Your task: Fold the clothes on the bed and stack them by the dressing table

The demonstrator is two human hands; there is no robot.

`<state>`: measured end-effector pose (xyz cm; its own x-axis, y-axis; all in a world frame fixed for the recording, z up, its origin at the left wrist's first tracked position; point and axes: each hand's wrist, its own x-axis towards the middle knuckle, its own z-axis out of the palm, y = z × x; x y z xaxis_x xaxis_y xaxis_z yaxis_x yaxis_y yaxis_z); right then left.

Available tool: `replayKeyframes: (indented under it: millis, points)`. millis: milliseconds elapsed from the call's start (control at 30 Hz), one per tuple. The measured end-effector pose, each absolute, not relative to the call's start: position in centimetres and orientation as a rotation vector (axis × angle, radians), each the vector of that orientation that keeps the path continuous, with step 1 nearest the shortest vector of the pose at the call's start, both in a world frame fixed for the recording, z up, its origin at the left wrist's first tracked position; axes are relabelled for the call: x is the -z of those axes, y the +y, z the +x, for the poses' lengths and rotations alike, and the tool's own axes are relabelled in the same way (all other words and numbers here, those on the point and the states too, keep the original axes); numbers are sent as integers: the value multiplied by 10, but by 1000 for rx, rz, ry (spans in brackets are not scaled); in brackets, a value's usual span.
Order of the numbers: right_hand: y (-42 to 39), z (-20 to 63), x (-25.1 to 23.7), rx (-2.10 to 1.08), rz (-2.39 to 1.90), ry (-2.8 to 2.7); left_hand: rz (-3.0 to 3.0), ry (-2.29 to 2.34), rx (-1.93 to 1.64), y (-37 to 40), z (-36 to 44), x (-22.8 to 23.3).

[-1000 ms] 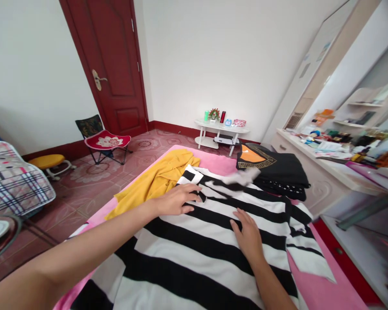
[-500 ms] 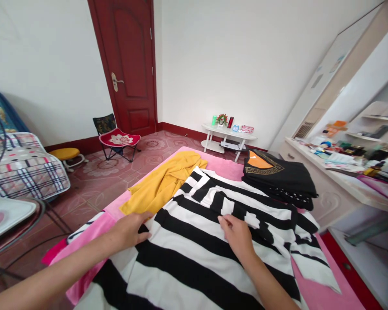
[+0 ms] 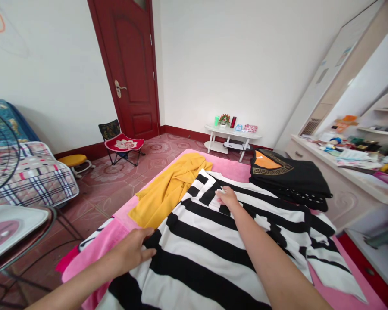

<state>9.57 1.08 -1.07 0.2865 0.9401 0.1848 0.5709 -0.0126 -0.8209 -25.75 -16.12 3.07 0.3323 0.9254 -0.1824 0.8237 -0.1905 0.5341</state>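
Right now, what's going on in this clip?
A person is laying out a black-and-white striped shirt on a pink cover. The left hand rests flat on the shirt's left edge, and the right hand reaches up to the collar area and pinches the fabric there. A yellow garment lies beside the shirt on the left, and a folded black garment sits at the far right.
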Motion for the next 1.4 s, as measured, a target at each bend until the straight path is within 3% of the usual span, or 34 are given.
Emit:
replayKeyframes:
  millis: [300, 467, 533, 633, 700, 767, 867, 933, 1133, 1400]
  points:
    - [32, 153, -48, -405, -1839, -1187, 2117, 1304, -279, -178, -179, -80]
    - [21, 172, -59, -268, -1944, -1287, 2060, 1096, -307, -181, -130, -70]
    - [11, 173, -51, -226, -2029, -1353, 1957, 931, -117, -179, -116, -58]
    - [-5, 171, -33, -222, -2184, -1461, 1554, 551, 499, -167, -98, -42]
    - [-11, 171, -23, -230, -2287, -1504, 1386, 446, 646, -151, -87, -35]
    - [-13, 169, -20, -215, -2366, -1515, 1564, 614, 343, -128, -75, -32]
    - [-8, 165, -25, -114, -2401, -1504, 1982, 1080, -483, -92, -58, -26]
    - [-3, 159, -30, -2, -2360, -1514, 2093, 1329, -777, -73, -46, -17]
    - [22, 138, -16, 210, -2155, -1710, 2194, 1638, -826, -59, -25, 14]
    - [45, 144, 13, 275, -2131, -1753, 2084, 1565, -873, -50, -30, 13]
